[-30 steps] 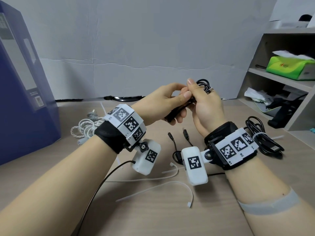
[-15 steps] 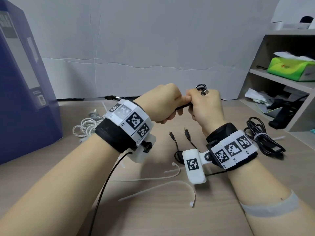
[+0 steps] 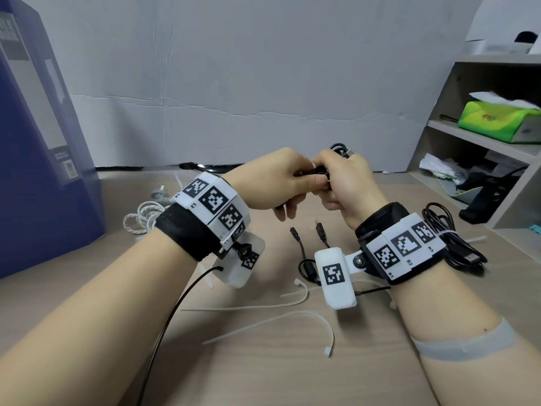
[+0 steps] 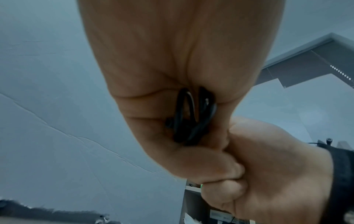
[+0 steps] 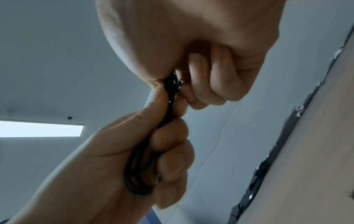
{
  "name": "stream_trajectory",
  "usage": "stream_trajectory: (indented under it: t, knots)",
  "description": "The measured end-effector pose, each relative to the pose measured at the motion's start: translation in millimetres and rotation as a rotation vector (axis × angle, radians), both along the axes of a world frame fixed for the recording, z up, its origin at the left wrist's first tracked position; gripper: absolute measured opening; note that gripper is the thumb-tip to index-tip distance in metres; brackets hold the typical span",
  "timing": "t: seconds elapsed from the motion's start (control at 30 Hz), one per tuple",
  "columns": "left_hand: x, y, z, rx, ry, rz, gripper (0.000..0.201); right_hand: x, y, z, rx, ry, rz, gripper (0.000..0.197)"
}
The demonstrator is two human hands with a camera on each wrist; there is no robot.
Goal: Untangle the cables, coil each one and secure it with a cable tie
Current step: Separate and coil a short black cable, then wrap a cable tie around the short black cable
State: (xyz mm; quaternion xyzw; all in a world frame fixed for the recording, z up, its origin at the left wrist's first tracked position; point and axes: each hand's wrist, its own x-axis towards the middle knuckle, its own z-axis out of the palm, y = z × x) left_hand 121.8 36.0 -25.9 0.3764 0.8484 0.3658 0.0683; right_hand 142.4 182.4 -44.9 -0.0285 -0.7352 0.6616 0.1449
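coil pinched between both hands

thin black cable bundle [image 3: 314, 172] held up over the pale wooden desk [image 3: 263, 370], flattened into a tight hank. left hand [image 3: 275, 183] curls round one end, right hand [image 3: 348, 183] round the other, likely keeping loops from springing. loose white plastic cable ties [image 3: 292, 317] lie below, within reach.

The right wristband [image 3: 405, 247] carries small printed labels R1, R2 and R3 (beneath its square markers); no other lettering is legible.
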Motion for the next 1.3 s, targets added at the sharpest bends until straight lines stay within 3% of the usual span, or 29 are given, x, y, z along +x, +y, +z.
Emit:
stream_trajectory:
  t: [0.13,0.27,0.33,0.43,0.53,0.63,0.8,1.03,1.3]
  knots:
    - [0,0,1,0.01,0.027,0.036,0.026,-3,1,-1,-0.021,-0.047,0.069,0.038]
    - [-8,-4,4,0.053,0.026,0.166,0.029,2,5,-1,0.132,-0.139,0.184,0.05]
    - [-13,-8,7,0.152,0.02,0.235,0.03,6,4,-4,0.266,-0.193,0.234,0.054]
    - [-18,-12,9,0.295,0.033,0.344,0.029,14,2,-10,0.564,-0.278,0.375,0.044]
    - [-16,-12,12,0.402,0.044,0.364,0.03,25,-3,-16,0.946,-0.353,0.52,0.027]
    - [-13,-12,15,0.448,0.058,0.346,0.03,32,-9,-23,1.139,-0.439,0.555,0.024]
    - [-8,-12,18,0.452,0.053,0.318,0.03,34,-13,-30,1.133,-0.56,0.559,0.031]
    - [-5,-12,18,0.448,0.034,0.303,0.029,30,-10,-26,1.159,-0.562,0.592,0.027]
    - [-9,-15,17,0.438,0.002,0.308,0.028,12,21,7,0.779,-0.332,0.333,0.016]
